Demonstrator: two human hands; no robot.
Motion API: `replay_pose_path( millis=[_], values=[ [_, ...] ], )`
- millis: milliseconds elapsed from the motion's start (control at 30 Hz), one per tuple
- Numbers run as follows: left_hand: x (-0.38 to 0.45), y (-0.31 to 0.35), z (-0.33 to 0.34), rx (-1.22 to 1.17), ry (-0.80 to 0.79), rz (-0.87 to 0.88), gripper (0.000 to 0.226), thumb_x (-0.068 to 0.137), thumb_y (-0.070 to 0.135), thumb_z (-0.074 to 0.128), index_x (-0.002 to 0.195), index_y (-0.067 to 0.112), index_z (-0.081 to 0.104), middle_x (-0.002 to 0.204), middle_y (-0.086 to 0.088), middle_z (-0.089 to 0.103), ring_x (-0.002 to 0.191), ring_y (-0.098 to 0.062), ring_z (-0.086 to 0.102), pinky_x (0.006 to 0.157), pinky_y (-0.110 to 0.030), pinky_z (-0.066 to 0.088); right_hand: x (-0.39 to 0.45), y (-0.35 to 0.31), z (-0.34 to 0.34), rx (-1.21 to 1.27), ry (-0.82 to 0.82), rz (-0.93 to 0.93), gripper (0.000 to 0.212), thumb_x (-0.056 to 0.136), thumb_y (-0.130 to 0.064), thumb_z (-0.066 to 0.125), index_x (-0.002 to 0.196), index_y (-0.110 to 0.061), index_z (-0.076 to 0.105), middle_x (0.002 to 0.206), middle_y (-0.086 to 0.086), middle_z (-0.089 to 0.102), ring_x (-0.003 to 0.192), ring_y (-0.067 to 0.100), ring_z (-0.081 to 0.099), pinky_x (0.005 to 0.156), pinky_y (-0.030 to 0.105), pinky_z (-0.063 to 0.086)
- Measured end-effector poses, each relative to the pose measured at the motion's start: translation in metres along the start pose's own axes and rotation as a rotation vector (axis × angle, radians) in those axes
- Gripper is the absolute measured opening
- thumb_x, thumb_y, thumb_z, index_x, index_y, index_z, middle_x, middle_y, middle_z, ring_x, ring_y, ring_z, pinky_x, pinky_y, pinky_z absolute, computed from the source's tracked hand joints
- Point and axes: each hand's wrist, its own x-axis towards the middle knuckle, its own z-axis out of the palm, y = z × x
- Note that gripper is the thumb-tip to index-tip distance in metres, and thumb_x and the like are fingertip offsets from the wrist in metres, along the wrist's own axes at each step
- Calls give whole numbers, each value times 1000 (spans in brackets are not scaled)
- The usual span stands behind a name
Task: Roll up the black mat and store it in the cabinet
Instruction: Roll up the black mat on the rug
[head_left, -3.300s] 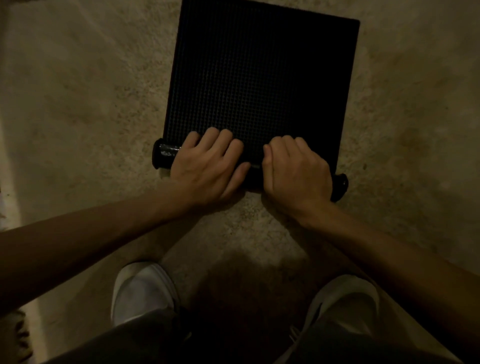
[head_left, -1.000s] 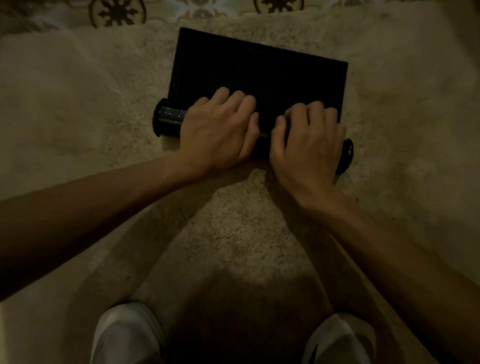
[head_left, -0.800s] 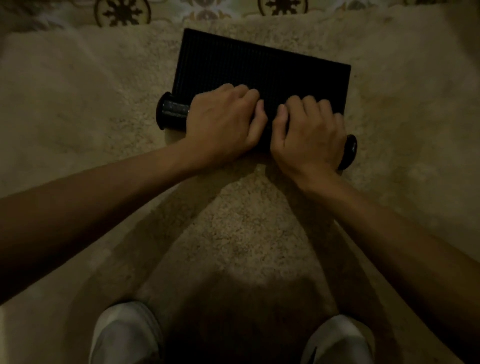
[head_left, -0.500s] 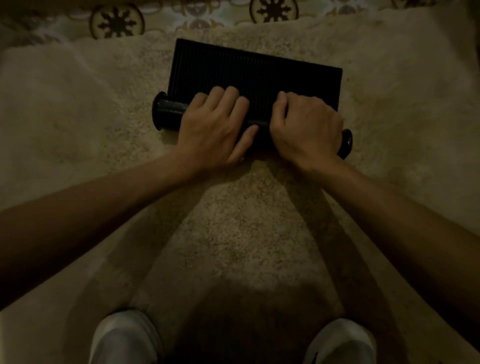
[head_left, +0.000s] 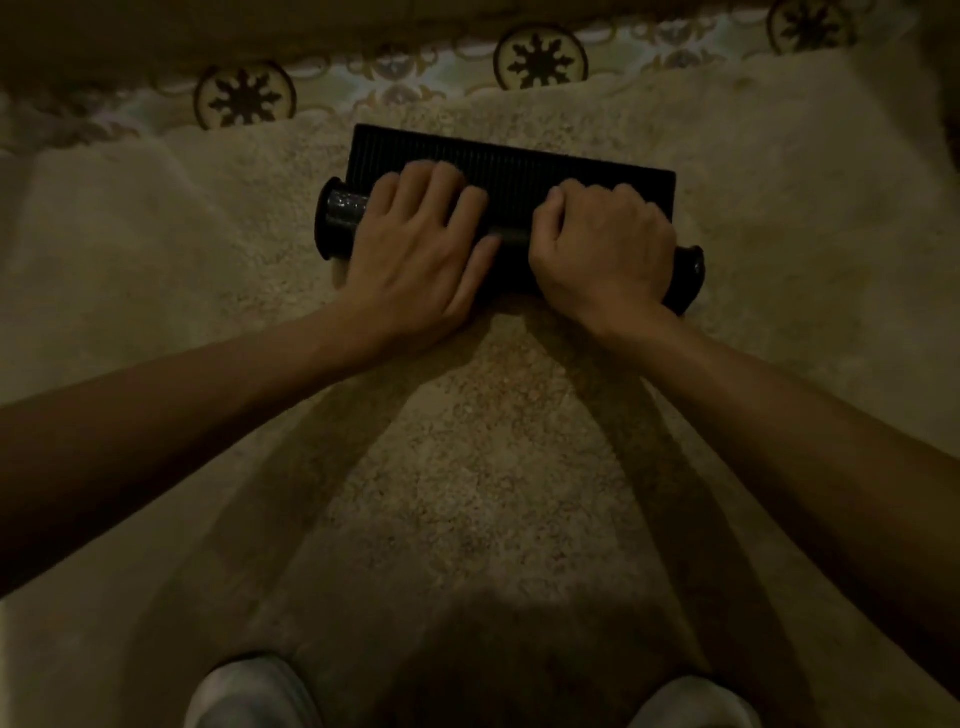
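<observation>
The black mat (head_left: 524, 169) lies on a beige carpet, most of it wound into a thick roll whose ends stick out at left (head_left: 335, 223) and right (head_left: 688, 278). Only a narrow ribbed strip still lies flat beyond the roll. My left hand (head_left: 421, 254) presses on top of the roll's left half, fingers spread over it. My right hand (head_left: 605, 252) curls around the right half, knuckles up. The middle of the roll is hidden under both hands. No cabinet is in view.
The beige carpet (head_left: 467, 493) ends just past the mat, where a patterned tile floor (head_left: 540, 57) with round dark motifs runs across the top. My two white shoes (head_left: 249, 696) stand at the bottom edge.
The roll has moved away from me and grown thicker. The flat part of the mat has shrunk to a narrow strip. My right hand's fingers have curled tighter over the roll.
</observation>
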Motion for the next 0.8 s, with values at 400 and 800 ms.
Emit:
replay_pose_path(
  millis=[400, 800],
  values=[
    [33, -12, 12, 48, 61, -57, 39, 104, 35, 31, 92, 10, 58, 90, -12, 62, 77, -25, 52, 63, -33, 26, -4, 6, 6, -48, 145, -84, 41, 104, -37, 36, 105, -8, 65, 108, 16, 63, 95, 33, 57, 73, 44, 39],
    [19, -22, 11, 42, -8, -140, 52, 105, 51, 25, 128, 10, 48, 126, -20, 50, 111, -38, 47, 95, -48, 35, 34, 15, 5, 42, 122, 18, 42, 102, -37, 39, 67, -15, 49, 63, 1, 44, 55, 17, 40, 46, 26, 13]
  ],
)
